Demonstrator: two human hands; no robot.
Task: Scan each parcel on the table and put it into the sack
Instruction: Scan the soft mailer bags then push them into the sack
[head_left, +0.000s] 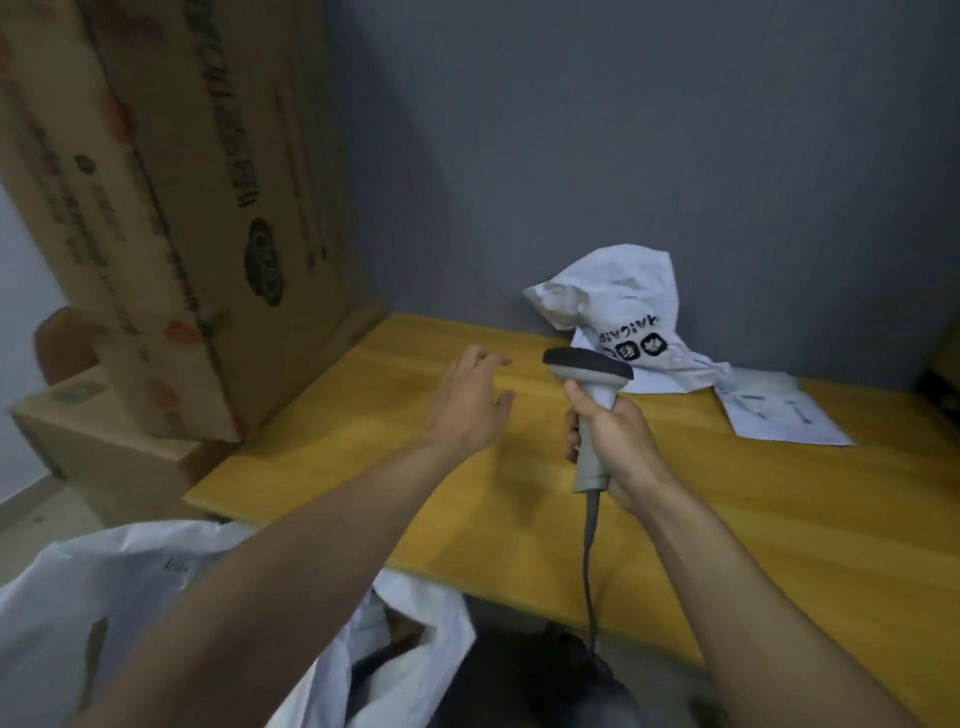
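A crumpled white parcel bag (623, 306) with black print lies at the back of the yellow wooden table (395, 467), against the grey wall. My right hand (618, 447) grips the handle of a grey barcode scanner (589, 395), whose head points toward the parcel and whose cable hangs down off the table's front edge. My left hand (470, 400) hovers over the table with relaxed, spread fingers, holding nothing, left of the scanner and short of the parcel. The white sack (104, 587) gapes open below the table's front left corner.
A white sheet of paper (779, 410) lies on the table right of the parcel. Tall printed cardboard boxes (171, 218) lean at the table's left edge, with a lower box (98, 441) in front of them. A dark object (940, 379) sits at the far right.
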